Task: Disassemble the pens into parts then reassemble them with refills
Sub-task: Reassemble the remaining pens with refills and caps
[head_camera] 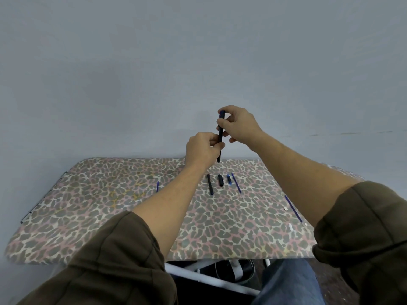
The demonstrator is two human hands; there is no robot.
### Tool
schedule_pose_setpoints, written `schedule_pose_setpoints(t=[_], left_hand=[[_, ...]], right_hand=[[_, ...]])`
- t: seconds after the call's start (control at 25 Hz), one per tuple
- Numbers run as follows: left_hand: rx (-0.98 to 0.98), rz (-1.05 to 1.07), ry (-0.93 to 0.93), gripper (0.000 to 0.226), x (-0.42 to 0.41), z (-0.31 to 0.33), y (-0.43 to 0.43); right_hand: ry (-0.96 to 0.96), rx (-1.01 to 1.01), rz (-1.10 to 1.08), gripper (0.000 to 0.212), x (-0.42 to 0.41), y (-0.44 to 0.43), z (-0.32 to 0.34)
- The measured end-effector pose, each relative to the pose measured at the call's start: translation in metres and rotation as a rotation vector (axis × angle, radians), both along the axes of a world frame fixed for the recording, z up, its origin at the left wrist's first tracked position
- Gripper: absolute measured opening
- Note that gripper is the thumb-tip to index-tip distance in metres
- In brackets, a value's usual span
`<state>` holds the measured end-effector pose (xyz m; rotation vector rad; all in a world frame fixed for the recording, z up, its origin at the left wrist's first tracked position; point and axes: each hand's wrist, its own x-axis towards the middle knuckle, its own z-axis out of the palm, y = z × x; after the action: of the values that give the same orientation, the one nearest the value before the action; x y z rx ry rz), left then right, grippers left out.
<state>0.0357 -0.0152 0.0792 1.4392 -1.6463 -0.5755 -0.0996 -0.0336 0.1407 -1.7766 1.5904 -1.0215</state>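
Note:
I hold a dark pen [220, 137] upright above the far edge of the table. My left hand [201, 150] grips its lower half, and my right hand [239, 124] pinches its upper end. On the table below lie a long black barrel [210, 184], a short black piece [220, 180], a small blue cap piece [229, 179] and a thin blue refill [236, 182]. Another blue refill [293, 208] lies at the right, and a short blue one [157, 186] pokes out beside my left forearm.
The table [88, 205] wears a leopard-print cover and stands against a plain grey wall. Small white bits [290, 226] lie near the right edge. White table legs and my jeans show below the front edge.

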Motion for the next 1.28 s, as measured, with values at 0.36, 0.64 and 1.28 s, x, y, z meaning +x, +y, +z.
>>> schedule_pose_setpoints(t=[0.36, 0.64, 1.28], left_hand=[[-0.003, 0.070, 0.045, 0.012, 0.011, 0.003, -0.004], [-0.058, 0.053, 0.011, 0.012, 0.013, 0.007, -0.003], [0.015, 0.154, -0.013, 0.011, 0.054, -0.007, -0.010]], right_hand=[[0.220, -0.186, 0.054, 0.069, 0.016, -0.003, -0.017], [0.224, -0.201, 0.029, 0.060, 0.019, -0.010, -0.007], [0.022, 0.069, -0.077, 0.007, 0.066, -0.017, -0.035]])
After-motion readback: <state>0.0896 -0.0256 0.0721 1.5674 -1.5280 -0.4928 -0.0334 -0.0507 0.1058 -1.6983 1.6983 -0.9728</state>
